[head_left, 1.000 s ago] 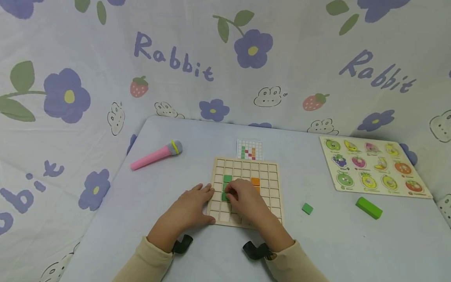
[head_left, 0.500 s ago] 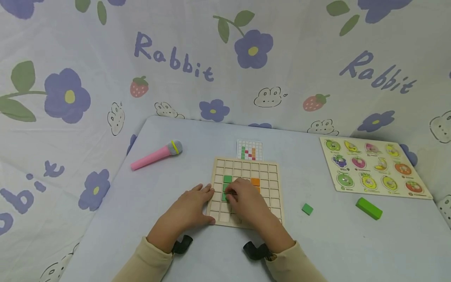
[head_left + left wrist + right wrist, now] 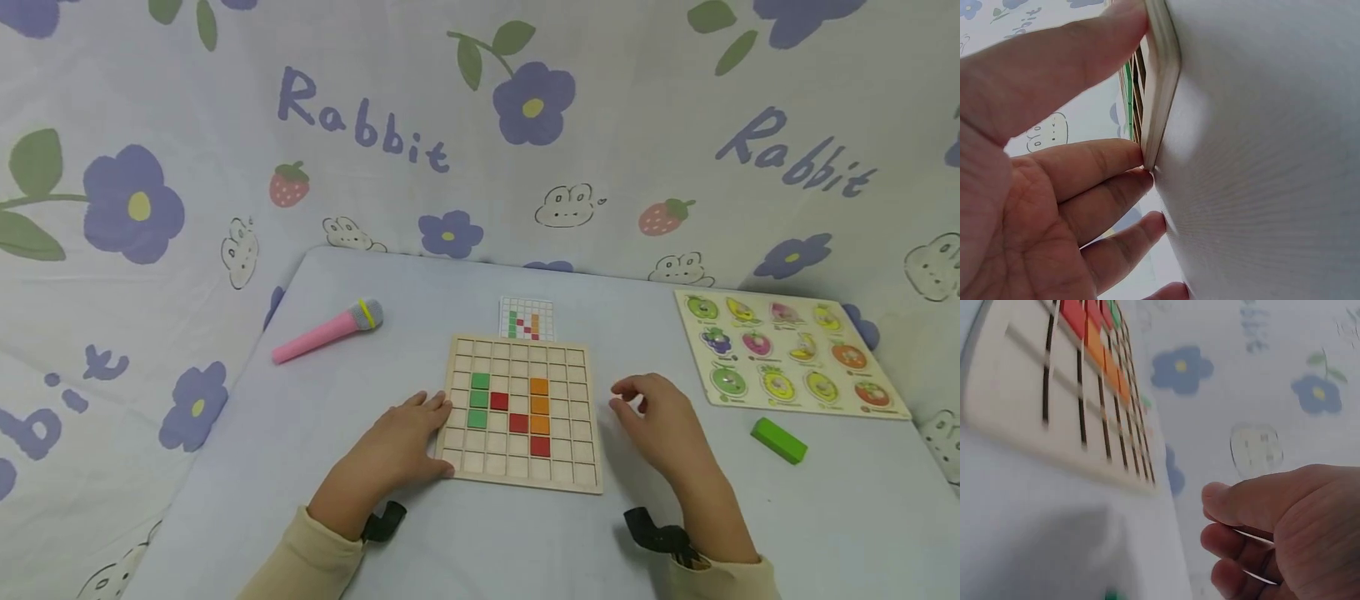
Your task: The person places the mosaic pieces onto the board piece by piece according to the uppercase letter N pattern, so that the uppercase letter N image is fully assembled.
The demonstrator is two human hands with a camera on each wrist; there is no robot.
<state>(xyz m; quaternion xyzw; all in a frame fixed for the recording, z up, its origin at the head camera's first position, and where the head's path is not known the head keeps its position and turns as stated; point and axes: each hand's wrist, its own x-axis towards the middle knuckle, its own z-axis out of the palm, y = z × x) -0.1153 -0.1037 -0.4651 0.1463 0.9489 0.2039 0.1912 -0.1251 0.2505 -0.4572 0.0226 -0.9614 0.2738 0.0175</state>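
A wooden grid board (image 3: 468, 462) lies flat on the table with green tiles (image 3: 477, 399), red tiles (image 3: 518, 423) and orange tiles (image 3: 539, 405) in its squares. My left hand (image 3: 397, 442) rests along the board's left edge. Its thumb touches the near corner and its fingers lie extended, as the left wrist view confirms. Right of the board, my right hand (image 3: 663, 429) hovers with bent fingers, nothing visible between them. In the right wrist view, a bit of green (image 3: 1112, 594) shows on the table at the bottom edge; in the head view the hand hides that spot.
Behind the board lies a small pattern card (image 3: 527, 318). A pink toy microphone (image 3: 326, 332) is at the left. Farther right are a green block (image 3: 779, 441) and a fruit puzzle board (image 3: 795, 354). A printed cloth (image 3: 480, 167) hangs behind the table.
My right hand has left the green tiles and moved right, off the board, uncovering the red tiles. It now covers where a loose green tile lay. My left hand has stayed put.
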